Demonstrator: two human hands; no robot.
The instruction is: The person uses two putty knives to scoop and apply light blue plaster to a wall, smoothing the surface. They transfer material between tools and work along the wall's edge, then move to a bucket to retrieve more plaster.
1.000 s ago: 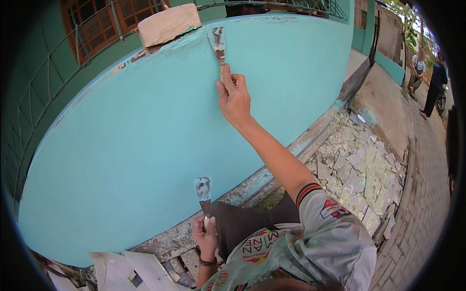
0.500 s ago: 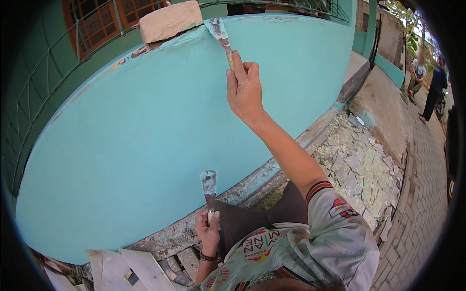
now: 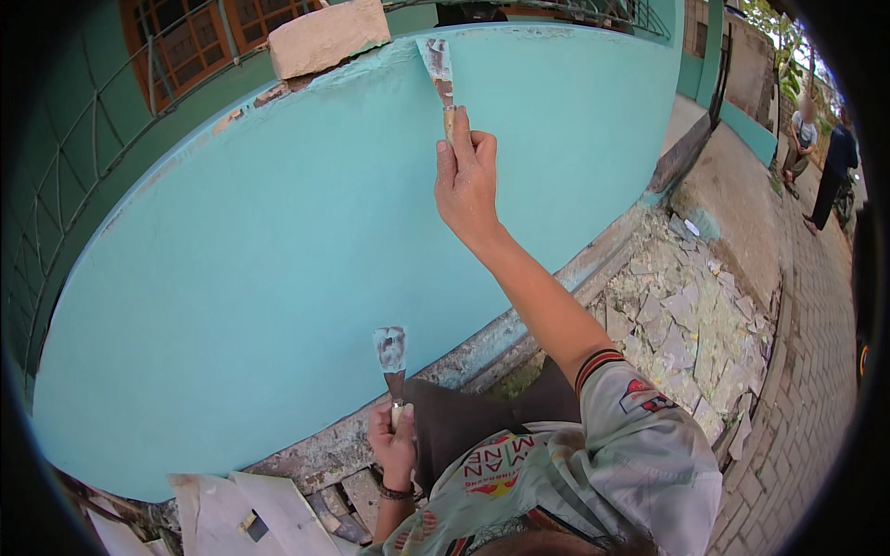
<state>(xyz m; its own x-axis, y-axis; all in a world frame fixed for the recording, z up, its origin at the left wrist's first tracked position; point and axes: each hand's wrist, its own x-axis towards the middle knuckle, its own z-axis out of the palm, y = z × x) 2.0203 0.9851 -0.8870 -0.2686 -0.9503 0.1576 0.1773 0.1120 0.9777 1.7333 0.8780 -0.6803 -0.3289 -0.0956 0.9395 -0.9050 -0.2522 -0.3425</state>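
1 pale pinkish brick (image 3: pixel 329 39) rests on the top edge of the turquoise wall (image 3: pixel 278 232), just left of the upper putty knife (image 3: pixel 438 63), with chipped coating (image 3: pixel 271 94) below its left end. Behind the wall are a thin metal railing (image 3: pixel 96 93) and an orange-brown window frame (image 3: pixel 185 46). White panels (image 3: pixel 218 514) lie low at the left, near a worn concrete ledge (image 3: pixel 473 357) at the wall's foot; broken tile pieces (image 3: pixel 681 310) cover the ground at the right, beside a block-paved path (image 3: pixel 797 343). Farther off at the right are 2 people (image 3: pixel 838 162), 1 in dark clothing. The right hand (image 3: pixel 468 181) closes around the upper knife's handle, index finger extended along it, the blade up by the wall's top edge. That blade flares toward its end and is smeared with whitish, pale blue residue over brown. The left hand (image 3: pixel 394 443), a dark bracelet (image 3: pixel 397 493) at its wrist, grips the lower putty knife (image 3: pixel 390 350) by its pale handle, blade upward and similarly smeared; I cannot tell whether this blade touches the wall.
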